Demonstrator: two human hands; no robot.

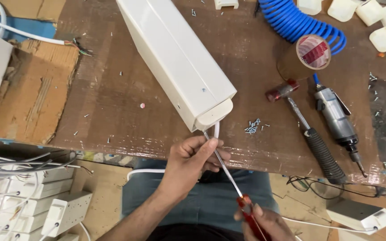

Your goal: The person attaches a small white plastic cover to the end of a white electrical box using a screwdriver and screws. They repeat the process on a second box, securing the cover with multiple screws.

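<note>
A long white rectangular housing (179,58) lies slantwise on the brown workbench (112,111), its capped end near the front edge. A white cable (216,129) comes out of that end. My left hand (193,163) is closed around the cable and the metal shaft just below the cap. My right hand (264,223) grips the red handle of a screwdriver (228,178), whose tip points up into the housing's end.
On the bench to the right lie a small pile of screws (252,127), a hammer (309,129), a pneumatic driver (338,120), a tape roll (312,52) and a blue coiled hose (298,22). White power strips (45,205) are stacked at lower left.
</note>
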